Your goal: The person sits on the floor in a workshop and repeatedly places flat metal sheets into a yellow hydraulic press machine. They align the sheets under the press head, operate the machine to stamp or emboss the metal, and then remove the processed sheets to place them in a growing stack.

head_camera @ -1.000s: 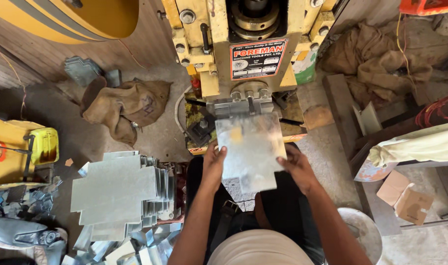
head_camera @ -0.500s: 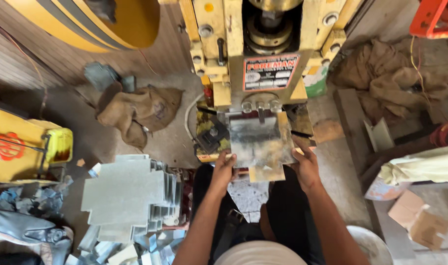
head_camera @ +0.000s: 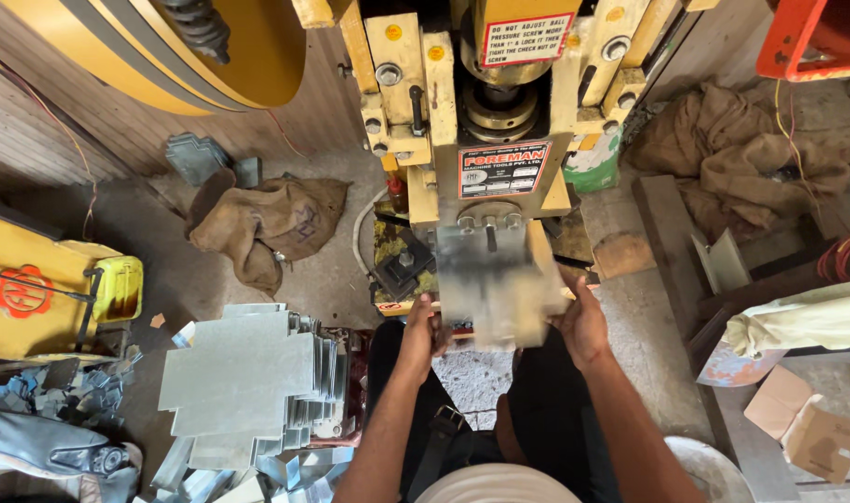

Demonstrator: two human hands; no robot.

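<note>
My hands: left hand [head_camera: 423, 328] and right hand [head_camera: 581, 321] closed on 1 metal sheet [head_camera: 492, 291].
Sheet: under the yellow press [head_camera: 499, 121].

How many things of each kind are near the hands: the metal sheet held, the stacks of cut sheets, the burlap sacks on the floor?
Metal sheet held in the left hand and right hand: 1
Stack of cut sheets: 1
Burlap sacks, one left, one right: 2
Total: 4

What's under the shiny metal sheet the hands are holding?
The sheet, blurred, is held by the left hand and right hand at the yellow press. The press bed under it is mostly covered.
</note>
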